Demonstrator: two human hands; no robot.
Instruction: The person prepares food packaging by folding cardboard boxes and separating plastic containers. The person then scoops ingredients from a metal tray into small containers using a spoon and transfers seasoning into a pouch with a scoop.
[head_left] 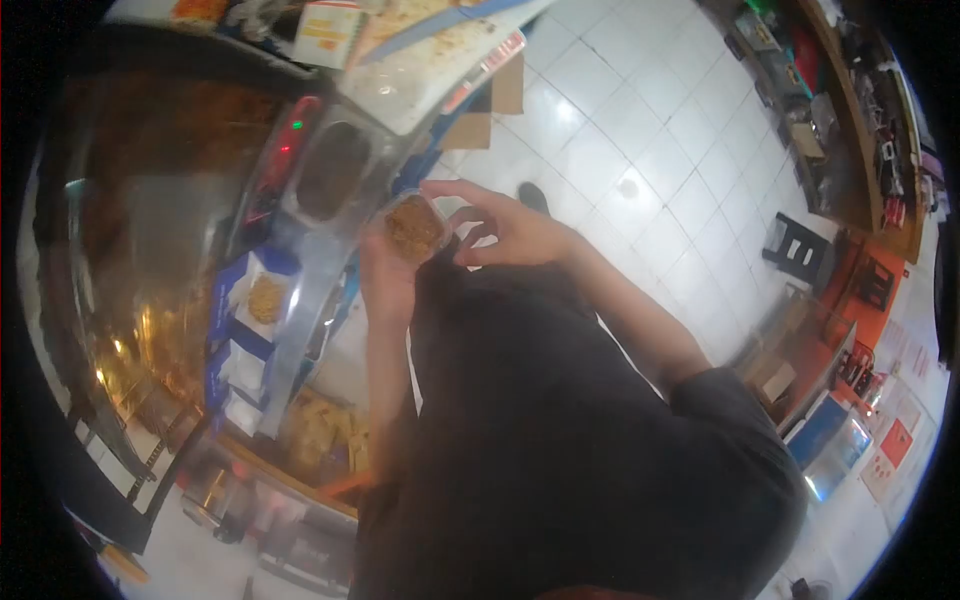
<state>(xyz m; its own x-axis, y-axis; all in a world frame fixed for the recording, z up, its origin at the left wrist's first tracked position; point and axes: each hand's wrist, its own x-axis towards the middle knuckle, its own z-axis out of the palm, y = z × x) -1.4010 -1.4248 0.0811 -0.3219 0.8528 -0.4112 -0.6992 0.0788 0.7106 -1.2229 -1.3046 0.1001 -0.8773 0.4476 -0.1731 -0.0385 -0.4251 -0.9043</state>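
Note:
A small clear plastic container (412, 228) with brown, crumbly food inside is held up in front of the dark shirt. My left hand (385, 262) supports it from the left and below, its fingers partly hidden by the container. Around the upper right rim, the bent fingers of my right hand (500, 228) touch the container, with gaps between them. Whether a lid is on it is too blurred to tell. Just to the left is a metal-rimmed well (335, 168) with dark brown contents.
Blue-and-white boxes (265, 298), one with yellowish food, line the counter at left beside a large glass-like surface (150, 250). A white cutting board (400, 95) lies above. Tiled floor (640, 150), a black stool (798, 248) and shelves (850, 130) are at right.

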